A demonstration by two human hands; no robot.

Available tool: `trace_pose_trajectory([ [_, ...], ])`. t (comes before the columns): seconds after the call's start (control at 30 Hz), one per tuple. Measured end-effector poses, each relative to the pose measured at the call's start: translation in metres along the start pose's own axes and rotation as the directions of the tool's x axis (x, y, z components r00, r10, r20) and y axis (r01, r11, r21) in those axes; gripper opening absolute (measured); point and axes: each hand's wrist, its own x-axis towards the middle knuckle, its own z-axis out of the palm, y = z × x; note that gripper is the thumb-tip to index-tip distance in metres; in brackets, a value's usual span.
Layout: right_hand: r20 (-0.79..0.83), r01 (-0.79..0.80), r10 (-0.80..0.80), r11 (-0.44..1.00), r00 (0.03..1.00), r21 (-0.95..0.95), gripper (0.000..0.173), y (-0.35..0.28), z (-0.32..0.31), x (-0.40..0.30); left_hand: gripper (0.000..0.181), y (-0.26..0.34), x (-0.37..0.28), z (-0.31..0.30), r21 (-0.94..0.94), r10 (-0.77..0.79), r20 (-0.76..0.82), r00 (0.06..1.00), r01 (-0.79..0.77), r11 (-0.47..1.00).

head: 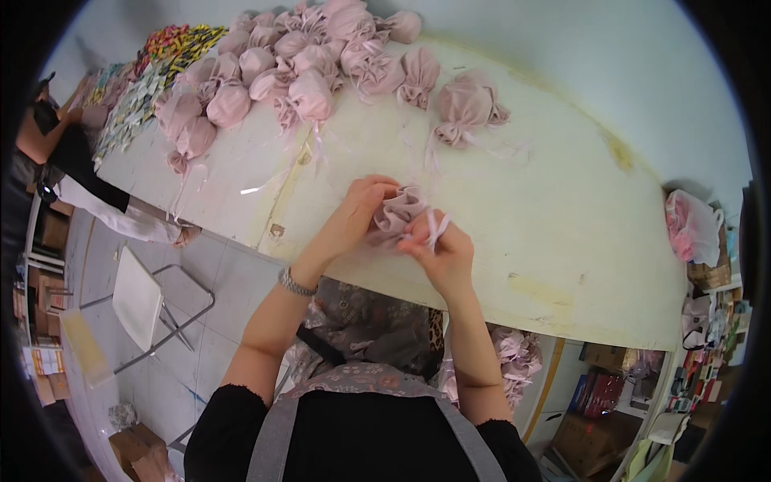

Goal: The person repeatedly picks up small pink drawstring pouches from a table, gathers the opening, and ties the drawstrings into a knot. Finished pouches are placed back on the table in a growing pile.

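Observation:
Between my two hands is a pink drawstring fabric pouch (399, 211), held just over the near part of the white table (530, 229). My left hand (364, 208) grips its gathered cloth from the left side. On the right, my right hand (443, 244) pinches the pouch's pale ribbon (440, 228) close to the ruffled neck. The lower side of the pouch is partly hidden by my fingers. Farther back on the table lies another tied pink pouch (467, 105), with its ribbons trailing on the surface.
A heap of filled pink pouches (289, 60) covers the back left of the table. Beyond it are piles of small colourful packets (162, 66). Another person (54, 132) works at the far left. A white folding chair (138, 298) and a plastic bag (692, 226) flank the table.

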Motion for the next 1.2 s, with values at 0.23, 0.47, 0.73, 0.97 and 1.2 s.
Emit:
trace_pose_trajectory([
  [0.23, -0.409, 0.077, 0.239, 0.779, 0.881, 0.622, 0.023, 0.025, 0.0, 0.048, 0.069, 0.036, 0.04, 0.01, -0.152, -0.319, 0.527, 0.788, 0.457, 0.877],
  [0.47, -0.485, -0.081, 0.309, 0.897, 0.818, 0.435, 0.022, 0.025, -0.012, 0.051, 0.038, 0.041, -0.013, 0.019, 0.045, 0.173, 0.559, 0.811, -0.238, 0.97],
  [0.73, 0.079, 0.311, -0.341, 0.708, 0.937, -0.633, 0.039, -0.026, -0.033, -0.032, 0.032, 0.023, -0.084, -0.017, -0.167, 0.017, -0.598, 0.801, -0.146, 0.975],
  [0.97, 0.218, 0.349, -0.273, 0.717, 0.937, -0.603, 0.029, -0.011, -0.006, -0.01, 0.052, 0.019, -0.102, 0.038, 0.218, -0.022, -0.281, 0.959, 0.087, 0.972],
  [1.2, 0.037, -0.234, 0.254, 0.93, 0.966, -0.285, 0.017, -0.015, -0.009, 0.012, 0.05, -0.002, -0.039, -0.011, -0.867, -0.478, -0.1, 0.872, 0.159, 0.472],
])
